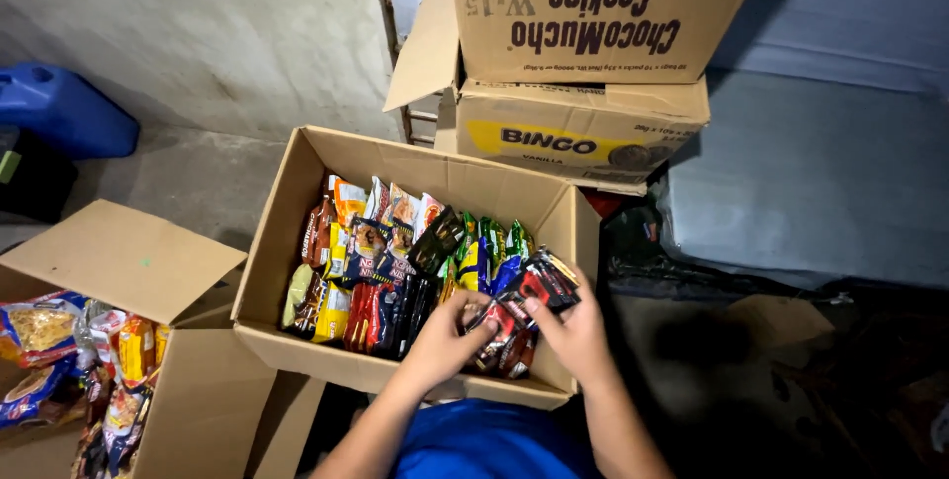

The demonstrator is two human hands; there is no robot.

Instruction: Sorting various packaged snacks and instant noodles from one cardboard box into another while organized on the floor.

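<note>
Blue cloth [489,444] at the picture's lower edge sits just below the open cardboard box [287,207]. Inside the box's near right corner, the left hand [445,341] and right hand [573,336] both grasp red-and-black snack packets [529,291], beside upright rows of colourful packets [386,261]. Left of it stands a second box [119,252] of snacks.

An open brown cardboard box [277,242] at frame centre is packed with upright snack packets [395,261] in red, yellow, green, blue and black. Lower left, another open cardboard box [129,261] holds orange and blue crinkly bags [49,341]. Top centre, two printed cardboard cartons [593,4] are stacked, the lower carton [554,128] bearing a yellow band.
</note>
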